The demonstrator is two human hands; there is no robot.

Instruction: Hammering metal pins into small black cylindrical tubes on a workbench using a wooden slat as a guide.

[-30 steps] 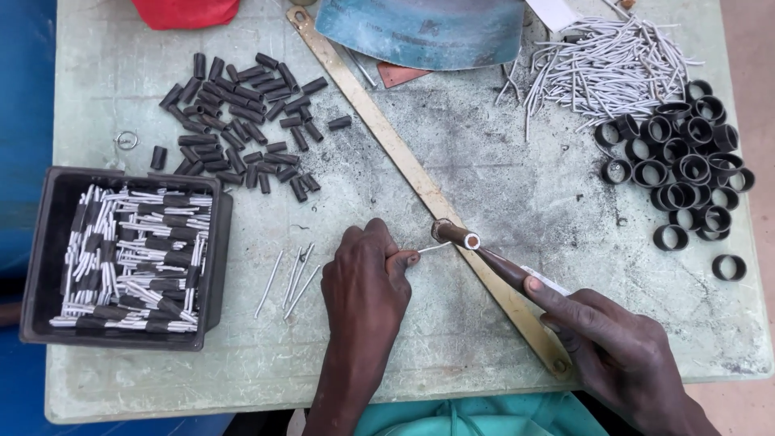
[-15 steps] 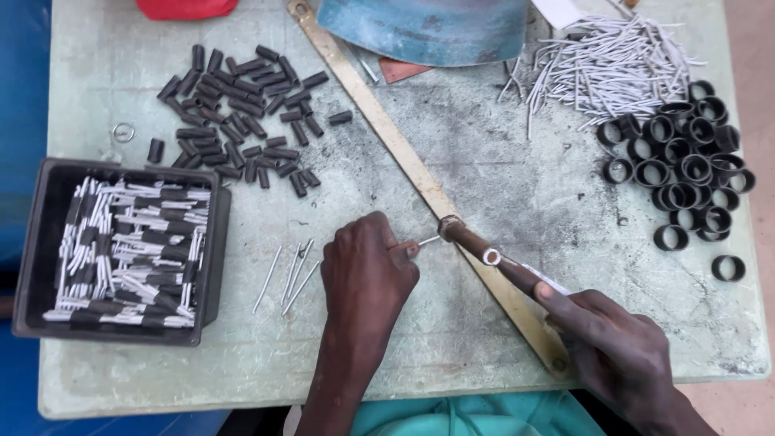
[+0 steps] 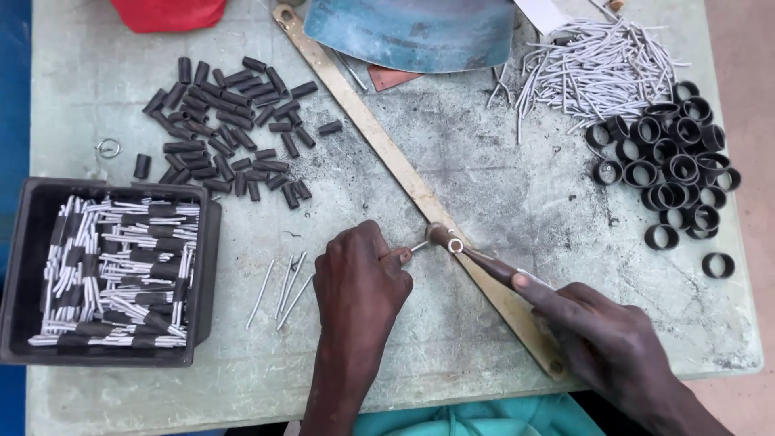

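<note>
The left hand point(image 3: 361, 270) pinches a thin white pin point(image 3: 419, 246), fingers closed tight on it, right against the long brass bar point(image 3: 379, 145) that runs slantwise across the table point(image 3: 500, 202). The right hand point(image 3: 601, 335) grips a small hammer point(image 3: 464, 252), its head touching the pin's tip on the bar. To the left of the bar lie loose pins point(image 3: 282, 287), black sleeves point(image 3: 230, 121) and a black tray point(image 3: 113, 270) of finished pieces. On its right: white pins point(image 3: 597, 73) and black rings point(image 3: 674, 165).
</note>
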